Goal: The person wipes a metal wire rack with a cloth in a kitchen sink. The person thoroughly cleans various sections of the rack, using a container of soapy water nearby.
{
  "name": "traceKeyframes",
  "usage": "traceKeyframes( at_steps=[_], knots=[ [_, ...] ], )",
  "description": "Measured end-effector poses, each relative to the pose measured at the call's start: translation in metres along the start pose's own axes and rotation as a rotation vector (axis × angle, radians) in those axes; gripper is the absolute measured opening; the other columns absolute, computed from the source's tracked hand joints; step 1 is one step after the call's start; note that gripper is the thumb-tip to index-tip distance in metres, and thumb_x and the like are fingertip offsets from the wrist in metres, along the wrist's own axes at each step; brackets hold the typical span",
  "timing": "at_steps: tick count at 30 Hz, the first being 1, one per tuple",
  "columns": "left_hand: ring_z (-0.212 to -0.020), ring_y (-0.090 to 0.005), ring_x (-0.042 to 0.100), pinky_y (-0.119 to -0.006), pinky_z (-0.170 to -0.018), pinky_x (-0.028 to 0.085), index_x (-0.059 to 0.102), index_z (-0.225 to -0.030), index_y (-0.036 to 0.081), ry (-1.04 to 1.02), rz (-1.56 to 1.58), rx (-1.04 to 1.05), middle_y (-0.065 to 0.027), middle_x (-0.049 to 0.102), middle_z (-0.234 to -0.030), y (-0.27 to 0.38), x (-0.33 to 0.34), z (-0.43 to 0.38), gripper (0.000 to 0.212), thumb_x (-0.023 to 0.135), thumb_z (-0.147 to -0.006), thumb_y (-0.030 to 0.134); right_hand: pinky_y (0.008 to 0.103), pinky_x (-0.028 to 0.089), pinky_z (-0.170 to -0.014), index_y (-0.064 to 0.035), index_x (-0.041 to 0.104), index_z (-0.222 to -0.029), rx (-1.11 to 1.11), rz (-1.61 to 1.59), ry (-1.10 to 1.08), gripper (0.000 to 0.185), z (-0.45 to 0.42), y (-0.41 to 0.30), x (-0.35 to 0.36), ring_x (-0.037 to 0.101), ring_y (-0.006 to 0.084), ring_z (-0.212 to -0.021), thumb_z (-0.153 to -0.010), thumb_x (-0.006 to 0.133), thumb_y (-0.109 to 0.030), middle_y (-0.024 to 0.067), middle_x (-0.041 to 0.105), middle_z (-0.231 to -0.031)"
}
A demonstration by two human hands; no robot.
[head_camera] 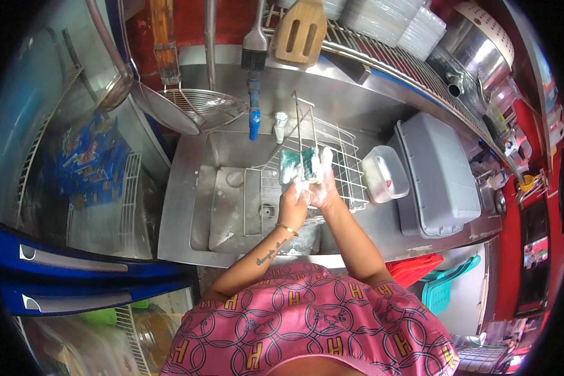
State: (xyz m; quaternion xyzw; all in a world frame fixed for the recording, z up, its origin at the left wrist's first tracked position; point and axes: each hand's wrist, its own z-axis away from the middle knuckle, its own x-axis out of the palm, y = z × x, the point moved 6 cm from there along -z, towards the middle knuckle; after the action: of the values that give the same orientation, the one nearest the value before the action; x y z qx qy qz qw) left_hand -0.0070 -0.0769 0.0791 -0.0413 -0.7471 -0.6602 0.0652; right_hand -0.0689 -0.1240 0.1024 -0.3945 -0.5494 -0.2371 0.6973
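A white wire rack (348, 162) rests tilted over the right part of the stainless steel sink (225, 145), one narrow frame of it rising toward the back. Around that frame's wires lies a green scouring pad (289, 162), thick with white suds. My right hand (324, 188), foamy over the fingers, presses the pad to the wire. Just beside it, my left hand (293, 199) is closed at the lower end of the same frame, its fingertips partly hidden by foam. The two hands touch or nearly touch.
A blue-handled faucet (254, 117) and a white tap (280, 126) stand behind the basin. To the right are a plastic tub (385, 174) and a large grey bin (434, 174). Ladles, a wire skimmer (207, 105) and a wooden turner (301, 33) hang ahead. A glass-door fridge (155, 141) borders the left.
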Motion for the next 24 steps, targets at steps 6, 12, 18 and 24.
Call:
traceKeyframes(
  at_steps=[6,12,18,24],
  knots=[
    [-0.071,-0.0253,0.060,-0.034,-0.064,0.045,0.053,-0.100,-0.002,0.071,-0.052,0.133,-0.0185,0.061,-0.079,0.009,-0.009,-0.002,0.023,0.048,-0.079,0.006,0.0440,0.050,-0.071,-0.0021,0.055,-0.099,-0.041,0.150,0.195,0.047,-0.009,0.019,0.031,0.058,0.0297,-0.076,-0.081,0.050,-0.045,0.0159,0.059,-0.086],
    [-0.078,-0.0091,0.051,-0.025,-0.064,0.043,0.053,-0.102,-0.003,-0.005,-0.058,0.010,-0.0084,0.058,-0.088,0.009,-0.002,0.002,0.021,0.046,-0.085,0.008,0.0353,0.052,-0.060,-0.0043,0.055,-0.096,-0.022,0.056,0.043,0.022,-0.023,-0.004,-0.019,0.060,0.0218,-0.069,-0.078,0.058,-0.017,0.0100,0.060,-0.080],
    [-0.064,-0.0130,0.048,-0.026,-0.056,0.041,0.038,-0.116,0.006,0.099,0.298,-0.001,-0.0077,0.050,-0.080,-0.007,0.000,0.020,0.030,0.044,-0.087,0.009,0.0284,0.045,-0.042,-0.0072,0.058,-0.088,-0.015,0.607,0.483,0.015,-0.036,-0.013,-0.042,0.056,0.0141,-0.054,-0.085,0.044,-0.014,0.0040,0.058,-0.068],
    [-0.057,-0.0070,0.036,-0.021,-0.051,0.035,0.033,-0.122,0.009,0.037,0.613,-0.096,-0.0001,0.039,-0.073,-0.006,0.014,0.025,0.034,0.039,-0.089,0.008,0.0352,0.045,-0.049,0.0024,0.058,-0.087,-0.384,1.184,0.690,0.023,-0.103,-0.098,-0.045,0.058,0.0233,-0.059,-0.072,0.047,-0.011,0.0131,0.059,-0.069]
  ],
)
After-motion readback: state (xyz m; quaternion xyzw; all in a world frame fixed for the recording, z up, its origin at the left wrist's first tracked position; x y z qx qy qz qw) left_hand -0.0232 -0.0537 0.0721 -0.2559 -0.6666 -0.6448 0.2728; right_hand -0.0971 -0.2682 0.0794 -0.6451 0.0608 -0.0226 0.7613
